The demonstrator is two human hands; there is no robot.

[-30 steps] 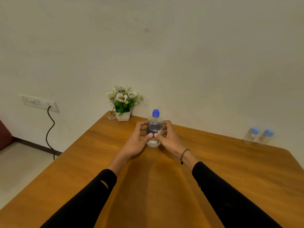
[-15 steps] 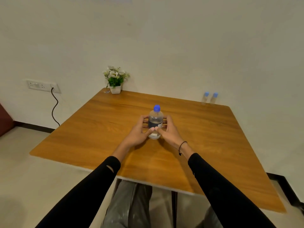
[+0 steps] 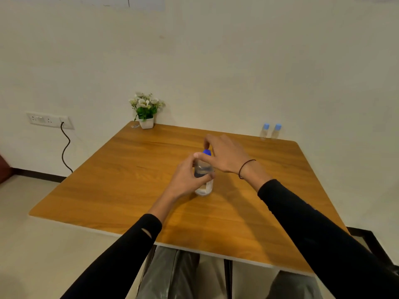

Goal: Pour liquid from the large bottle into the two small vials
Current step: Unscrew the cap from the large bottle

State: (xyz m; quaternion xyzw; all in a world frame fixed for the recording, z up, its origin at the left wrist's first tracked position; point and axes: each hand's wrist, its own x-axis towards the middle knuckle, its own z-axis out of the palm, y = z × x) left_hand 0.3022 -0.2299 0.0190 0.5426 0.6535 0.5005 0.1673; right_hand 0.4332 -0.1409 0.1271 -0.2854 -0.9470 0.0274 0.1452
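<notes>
**Bottle steadied, cap about to come off**

The bottle [image 3: 204,176] stands upright near the middle of the table [image 3: 133,169], within easy reach; the left hand [image 3: 187,178] wraps its body, fingers curled round it, most likely to stop it turning; the right hand [image 3: 226,155] arches over the top with its fingers bent down around the blue cap [image 3: 206,152], though whether they actually pinch it I cannot tell; the pose looks like the start of unscrewing. Both forearms reach forward, the right wrist raised above the left. The two vials [image 3: 270,131] wait capped at the far right edge, well apart from the bottle; nothing is poured yet.
</notes>
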